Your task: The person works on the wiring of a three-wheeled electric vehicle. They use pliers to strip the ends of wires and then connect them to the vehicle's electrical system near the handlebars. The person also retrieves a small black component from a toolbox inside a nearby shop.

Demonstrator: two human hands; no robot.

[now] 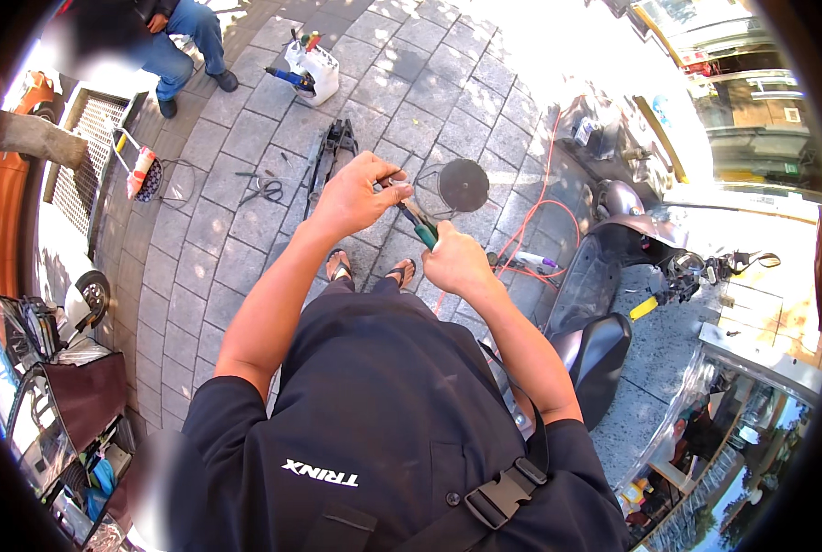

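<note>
My right hand [458, 261] is wrapped round the green handles of a pair of pliers [424, 231], whose dark head points up and left toward my other hand. My left hand [358, 195] pinches something small and dark between thumb and fingertips, right at the pliers' tip; what it is I cannot make out. Both hands are raised in front of my chest, above the paving. Beyond my left hand, a long dark metal and plastic part [330, 155] lies on the ground. A round dark disc [463, 185] lies a little further off to the right.
A white cut-open jug [313, 74] with tools stands ahead, near a seated person in jeans [167, 64]. Scissors and tools [266, 187] lie left. An orange cable [546, 204] winds beside a scooter [599, 276] at right. A cart with bags [80, 396] stands lower left.
</note>
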